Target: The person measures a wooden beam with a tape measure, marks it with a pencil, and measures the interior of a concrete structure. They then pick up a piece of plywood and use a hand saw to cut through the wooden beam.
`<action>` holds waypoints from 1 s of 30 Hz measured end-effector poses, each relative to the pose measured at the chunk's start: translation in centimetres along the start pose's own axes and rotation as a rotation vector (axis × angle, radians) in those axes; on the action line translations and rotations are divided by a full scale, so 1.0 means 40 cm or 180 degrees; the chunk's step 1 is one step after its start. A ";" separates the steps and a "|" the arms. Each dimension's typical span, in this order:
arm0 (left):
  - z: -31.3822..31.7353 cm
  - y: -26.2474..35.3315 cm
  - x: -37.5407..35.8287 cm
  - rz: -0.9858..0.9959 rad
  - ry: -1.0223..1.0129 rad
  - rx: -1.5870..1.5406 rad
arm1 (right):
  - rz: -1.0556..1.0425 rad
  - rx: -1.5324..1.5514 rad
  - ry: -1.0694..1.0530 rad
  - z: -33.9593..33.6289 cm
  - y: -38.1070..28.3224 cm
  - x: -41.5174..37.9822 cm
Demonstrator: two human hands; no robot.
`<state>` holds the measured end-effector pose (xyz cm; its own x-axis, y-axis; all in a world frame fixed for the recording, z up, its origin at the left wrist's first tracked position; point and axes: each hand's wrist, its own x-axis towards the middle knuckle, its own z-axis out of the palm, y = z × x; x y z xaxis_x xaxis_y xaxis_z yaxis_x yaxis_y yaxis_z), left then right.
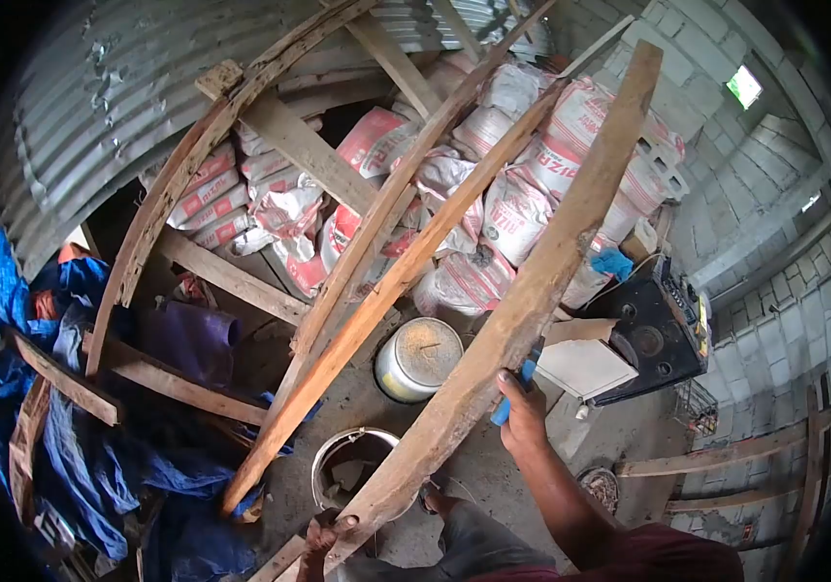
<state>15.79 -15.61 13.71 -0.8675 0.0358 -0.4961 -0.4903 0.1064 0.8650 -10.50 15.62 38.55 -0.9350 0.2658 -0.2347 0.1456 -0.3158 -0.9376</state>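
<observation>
A long, weathered wooden plank (pixel 551 257) slants across the view from the bottom middle to the upper right. Low in the view, my left hand (pixel 323 535) grips the plank's near edge, with its fingers partly hidden. My right hand (pixel 524 415) is closed around a blue-handled tool (pixel 514 393) beside the plank's right edge. The tool's dark upper part lies close against the wood, and I cannot make out its exact kind. Left of the plank runs a narrower, orange-brown wooden beam (pixel 391 291).
Printed sacks (pixel 512 213) are piled behind the plank. A lidded white bucket (pixel 419 359) and an open bucket (pixel 347 451) stand on the floor below it. A black speaker box (pixel 643 339) is at right. Blue tarp (pixel 95 466) and a timber ladder-like frame (pixel 168 175) fill the left.
</observation>
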 end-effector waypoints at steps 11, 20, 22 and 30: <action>-0.090 0.706 0.099 -0.0108 0.1481 0.0520 | -0.3920 -0.4219 -0.0693 0.046 -0.302 0.636; -0.306 0.767 0.603 0.0615 0.3069 0.2071 | -0.3421 -0.3441 -0.1406 0.255 -0.395 0.961; -0.308 0.626 0.576 0.0541 0.2708 0.1904 | -0.2811 -0.3312 -0.1398 0.149 -0.302 0.924; -0.058 -0.297 0.026 -0.1521 0.1574 0.1777 | -0.0183 -0.3612 -0.1371 -0.164 -0.074 0.223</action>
<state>20.51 -19.14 3.09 -0.5806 -0.5564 -0.5943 -0.8093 0.4742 0.3467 -17.14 24.91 37.57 -0.9489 -0.1393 -0.2832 0.0990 0.7207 -0.6862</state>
